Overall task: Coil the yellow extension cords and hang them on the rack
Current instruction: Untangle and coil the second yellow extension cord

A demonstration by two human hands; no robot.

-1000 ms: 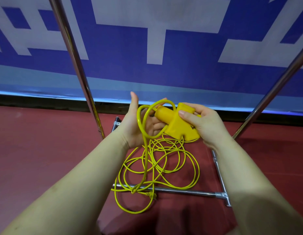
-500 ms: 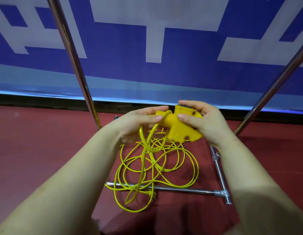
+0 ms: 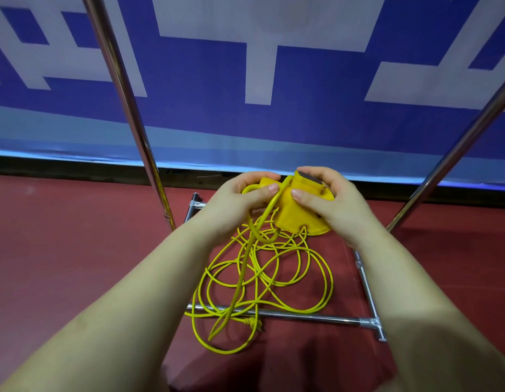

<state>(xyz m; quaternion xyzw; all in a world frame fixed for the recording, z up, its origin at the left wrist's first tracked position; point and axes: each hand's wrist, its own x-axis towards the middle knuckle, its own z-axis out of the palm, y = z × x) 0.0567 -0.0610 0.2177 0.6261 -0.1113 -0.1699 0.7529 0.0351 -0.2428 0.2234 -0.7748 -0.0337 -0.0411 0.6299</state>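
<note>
Both forearms enter from the lower corners of the frame and converge at its centre, wrists raised above the floor. Below and between them, the loose part of the yellow extension cord (image 3: 262, 281) lies in tangled loops on the red floor (image 3: 61, 250), draped across the near horizontal bar of the rack base (image 3: 310, 316); its small plug end (image 3: 252, 322) rests just beside that bar in the lower middle. One thicker strand rises from the heap up to the hands. The left hand (image 3: 231, 205) has its fingers (image 3: 269, 189) curled round that strand and the neck of the socket block, thumb tip pressed close to the cord where it crosses the block. The right hand (image 3: 333, 205) grips the yellow socket block (image 3: 291, 213) itself, fingers wrapped over its dark top face and thumb laid on its near side, so the block sits between the two thumbs. Both hands are closed tight on what they hold, knuckles upward. Beyond them, two slanted metal rack poles (image 3: 126, 108) climb toward the upper left and right edge, in front of a blue and white banner (image 3: 274, 123) filling the upper half.
</note>
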